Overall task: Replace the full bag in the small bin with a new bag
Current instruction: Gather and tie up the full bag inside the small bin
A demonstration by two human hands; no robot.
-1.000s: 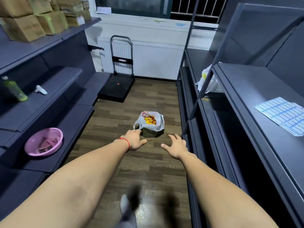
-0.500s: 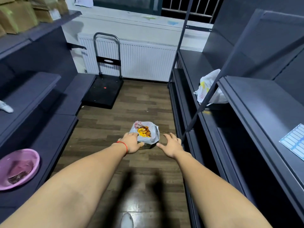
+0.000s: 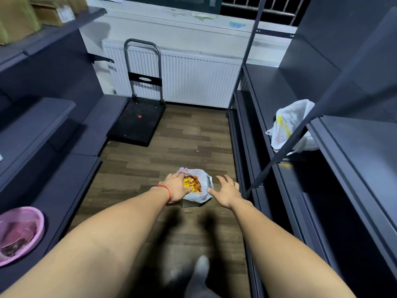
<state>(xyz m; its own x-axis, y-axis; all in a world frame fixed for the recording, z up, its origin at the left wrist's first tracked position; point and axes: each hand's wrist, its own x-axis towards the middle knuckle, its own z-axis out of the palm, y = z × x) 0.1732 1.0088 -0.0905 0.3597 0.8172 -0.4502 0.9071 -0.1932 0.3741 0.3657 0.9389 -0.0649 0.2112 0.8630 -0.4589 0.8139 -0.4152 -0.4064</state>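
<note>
A small grey bin (image 3: 189, 203) stands on the wood floor between two shelf rows. It is lined with a white plastic bag (image 3: 204, 186) full of yellow and orange rubbish. My left hand (image 3: 175, 186), with a red string at the wrist, lies over the left rim of the bag, fingers spread. Just right of the bag, my right hand (image 3: 226, 191) hovers with its fingers apart and holds nothing. A second white bag with yellow print (image 3: 289, 127) lies on the right shelf.
Dark grey shelving (image 3: 335, 168) lines both sides of the narrow aisle. A black folding trolley (image 3: 139, 123) stands against the white radiator (image 3: 193, 80) at the far end. A pink basin (image 3: 19, 233) sits on the lower left shelf. My socked foot (image 3: 200, 267) is on the floor below.
I have stepped closer to the bin. Both hands have reached forward; the left one now rests on the bag's left rim and the right one sits beside its right edge.
</note>
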